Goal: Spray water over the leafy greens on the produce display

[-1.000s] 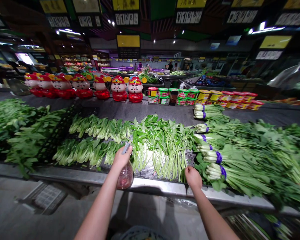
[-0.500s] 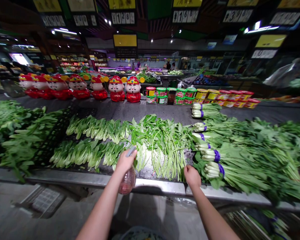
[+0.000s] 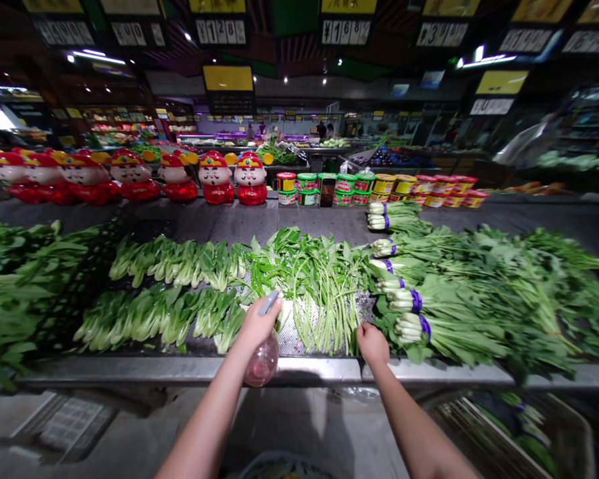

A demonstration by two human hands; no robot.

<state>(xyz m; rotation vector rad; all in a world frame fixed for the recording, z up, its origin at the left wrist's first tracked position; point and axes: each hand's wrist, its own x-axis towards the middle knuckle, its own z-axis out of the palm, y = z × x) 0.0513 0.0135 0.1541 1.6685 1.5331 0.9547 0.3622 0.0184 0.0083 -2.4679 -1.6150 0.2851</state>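
Observation:
My left hand is wrapped round a clear, pinkish spray bottle with a grey top, held over the front edge of the display. Just beyond it lie loose long-stemmed leafy greens on a perforated metal sheet, their stems pointing towards me. My right hand is closed in a fist beside the stem ends at the right. Its fingertips are hidden, so I cannot see whether anything is in them. Left of the bottle are two rows of small bok choy. Bundled greens with purple bands lie right of my fist.
A metal rail runs along the display's front. Red figurine jars and stacked tubs line the back ledge. A black crate side stands at left, and a grey crate is low on the floor.
My view has turned a little to the right. The spray bottle in my left hand has moved right, nearer the long stems. My right fist stays beside the stem ends.

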